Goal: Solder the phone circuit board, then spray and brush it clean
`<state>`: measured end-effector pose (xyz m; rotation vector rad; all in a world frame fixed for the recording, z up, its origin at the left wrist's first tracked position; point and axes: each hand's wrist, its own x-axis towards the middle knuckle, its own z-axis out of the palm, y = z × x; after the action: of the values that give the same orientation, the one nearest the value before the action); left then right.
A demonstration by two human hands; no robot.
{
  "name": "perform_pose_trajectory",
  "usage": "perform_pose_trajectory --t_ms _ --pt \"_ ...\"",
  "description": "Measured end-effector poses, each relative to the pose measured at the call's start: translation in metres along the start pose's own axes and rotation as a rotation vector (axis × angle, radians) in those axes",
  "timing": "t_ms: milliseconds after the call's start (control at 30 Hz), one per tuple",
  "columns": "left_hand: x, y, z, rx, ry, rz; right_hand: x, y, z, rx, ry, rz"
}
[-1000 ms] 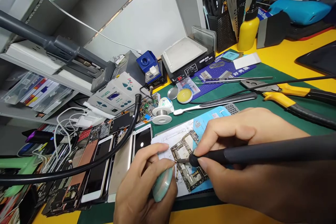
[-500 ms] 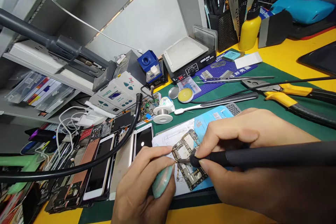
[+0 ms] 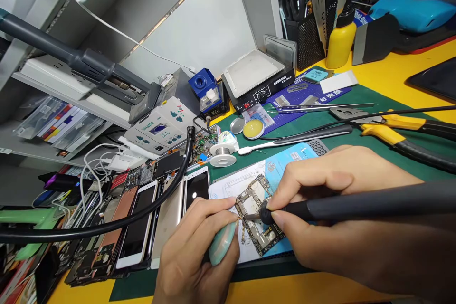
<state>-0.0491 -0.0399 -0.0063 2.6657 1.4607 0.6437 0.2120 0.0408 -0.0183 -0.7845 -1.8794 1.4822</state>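
At the far left of the frame we see a thick black hose that bends across a row of phones lying flat on the worktop. Above them sits a pale control box with buttons.

Low in the middle, our left hand is closed around a small pale green tool. Its thin point touches the circuit board. The board lies on a white and blue mat in the lower middle of the frame, just in front of both hands.

A little above it we see a spool of solder wire and a round yellow tin.

To the right, our right hand has its fingers shut tight on a long black soldering iron. The iron's tip meets the board right beside the green tool's point.

At the upper right stand a yellow bottle and yellow-handled pliers.
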Motion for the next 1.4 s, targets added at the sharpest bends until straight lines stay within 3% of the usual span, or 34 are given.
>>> perform_pose_trajectory --t_ms 367,700,733,867,1100,1400 --pt "0.001 0.0 0.0 -0.002 -0.003 -0.006 0.002 -0.001 -0.001 0.016 -0.073 0.086" --pt "0.002 0.0 0.0 -0.001 0.001 -0.011 -0.005 -0.022 0.011 -0.134 0.182 0.265" --pt "0.002 0.001 0.0 -0.005 0.002 -0.009 -0.005 -0.02 0.009 -0.138 0.184 0.253" --pt "0.002 0.001 0.001 -0.024 0.007 -0.013 -0.001 -0.012 0.003 -0.071 -0.013 0.118" --pt "0.001 0.001 0.002 -0.029 0.008 -0.025 -0.007 -0.021 0.018 -0.219 0.285 0.194" --pt "0.003 0.001 0.002 -0.038 0.018 -0.024 -0.007 -0.019 0.019 -0.25 0.24 0.057"
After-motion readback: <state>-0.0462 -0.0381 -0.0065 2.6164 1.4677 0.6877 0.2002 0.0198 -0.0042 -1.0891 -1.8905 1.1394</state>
